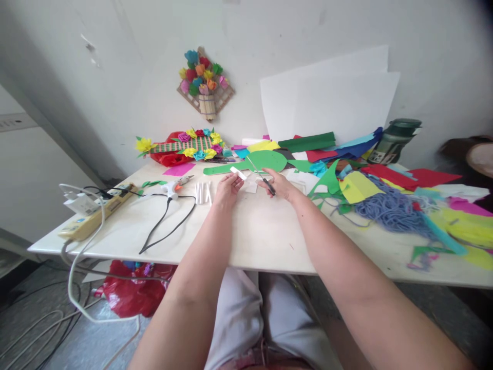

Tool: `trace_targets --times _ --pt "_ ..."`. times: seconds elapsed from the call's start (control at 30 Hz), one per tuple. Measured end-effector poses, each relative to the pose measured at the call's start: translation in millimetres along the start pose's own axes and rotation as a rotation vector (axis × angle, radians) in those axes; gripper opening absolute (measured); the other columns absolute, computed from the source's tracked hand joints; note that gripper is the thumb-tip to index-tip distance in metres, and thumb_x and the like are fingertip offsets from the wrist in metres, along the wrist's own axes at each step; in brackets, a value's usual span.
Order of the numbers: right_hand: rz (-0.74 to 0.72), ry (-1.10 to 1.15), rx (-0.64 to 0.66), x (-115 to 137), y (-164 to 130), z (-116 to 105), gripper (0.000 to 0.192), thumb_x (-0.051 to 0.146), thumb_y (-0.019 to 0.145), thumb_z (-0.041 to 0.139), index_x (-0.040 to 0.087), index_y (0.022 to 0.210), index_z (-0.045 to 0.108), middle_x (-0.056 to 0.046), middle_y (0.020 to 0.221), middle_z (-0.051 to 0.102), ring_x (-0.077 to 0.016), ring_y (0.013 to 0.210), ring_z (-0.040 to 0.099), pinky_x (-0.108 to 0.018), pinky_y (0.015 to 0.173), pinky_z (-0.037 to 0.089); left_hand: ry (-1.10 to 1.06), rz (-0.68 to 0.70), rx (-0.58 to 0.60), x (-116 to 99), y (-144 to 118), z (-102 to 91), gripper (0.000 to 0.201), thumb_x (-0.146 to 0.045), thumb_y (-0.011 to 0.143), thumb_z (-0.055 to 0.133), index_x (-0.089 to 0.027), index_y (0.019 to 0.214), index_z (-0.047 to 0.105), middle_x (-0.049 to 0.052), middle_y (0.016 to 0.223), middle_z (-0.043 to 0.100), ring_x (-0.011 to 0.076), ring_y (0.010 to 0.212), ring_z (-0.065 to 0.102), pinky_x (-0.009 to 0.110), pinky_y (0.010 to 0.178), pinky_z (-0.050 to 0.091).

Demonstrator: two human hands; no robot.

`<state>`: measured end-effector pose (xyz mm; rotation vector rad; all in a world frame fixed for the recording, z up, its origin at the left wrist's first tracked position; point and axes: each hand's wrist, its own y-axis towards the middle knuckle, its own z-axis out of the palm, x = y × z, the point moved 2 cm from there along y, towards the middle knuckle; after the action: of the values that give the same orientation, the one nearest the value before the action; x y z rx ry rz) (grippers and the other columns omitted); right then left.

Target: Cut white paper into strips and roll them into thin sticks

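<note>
Matt white paper strip (238, 172) and thin metal scissors with dark plastic handles (263, 178) above a smooth, pale, faintly glossy tabletop (254, 234); matt coloured paper sheets (308, 142), rough blue yarn tangle (389, 209), crinkled glossy red plastic bag (133, 295).

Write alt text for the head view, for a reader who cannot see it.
A person's left hand holds a small white strip and the right hand holds scissors over a white table. Coloured paper scraps and blue yarn lie to the right, a glue gun and power strip to the left.
</note>
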<state>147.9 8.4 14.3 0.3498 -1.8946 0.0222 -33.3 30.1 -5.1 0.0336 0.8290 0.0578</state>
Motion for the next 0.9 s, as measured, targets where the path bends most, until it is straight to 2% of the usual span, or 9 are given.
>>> trace_targets --times 0.17,0.33,0.57,0.9 --pt "0.022 -0.016 0.112 3.5 -2.4 6.7 0.081 0.04 0.074 0.068 0.015 0.141 0.03 0.008 0.048 0.052 -0.0087 0.038 0.047 -0.018 0.038 0.042 -0.015 0.016 0.019 0.7 1.4 -2.0 0.01 -0.011 0.072 0.065 -0.014 0.074 0.056 0.002 0.072 0.066 0.0104 0.067 0.064 0.026 0.078 0.05" --pt "0.071 0.013 0.165 8.0 -5.9 12.7 0.083 0.036 0.075 0.067 0.014 0.144 0.025 0.01 0.047 0.05 -0.0077 0.037 0.046 -0.017 0.037 0.039 -0.029 0.012 0.005 0.2 0.0 -1.3 0.01 -0.012 0.072 0.065 -0.013 0.076 0.056 0.006 0.081 0.069 0.0143 0.077 0.067 0.032 0.087 0.048" --pt "0.08 -0.002 0.174 13.6 -8.9 14.9 0.085 0.036 0.073 0.07 0.015 0.143 0.027 0.01 0.048 0.05 -0.0071 0.038 0.045 -0.017 0.036 0.039 -0.058 0.003 -0.001 1.4 1.6 -3.0 0.012 -0.013 0.072 0.066 -0.015 0.079 0.056 0.004 0.076 0.069 0.0155 0.077 0.068 0.033 0.088 0.049" --pt "0.069 -0.078 0.162 4.2 -2.9 15.3 0.083 0.037 0.073 0.069 0.02 0.143 0.028 0.009 0.052 0.05 -0.0055 0.037 0.044 -0.016 0.037 0.04 -0.043 -0.01 0.006 2.3 2.4 -4.6 0.013 -0.015 0.073 0.066 -0.014 0.083 0.058 0.007 0.082 0.07 0.0169 0.081 0.068 0.034 0.09 0.048"
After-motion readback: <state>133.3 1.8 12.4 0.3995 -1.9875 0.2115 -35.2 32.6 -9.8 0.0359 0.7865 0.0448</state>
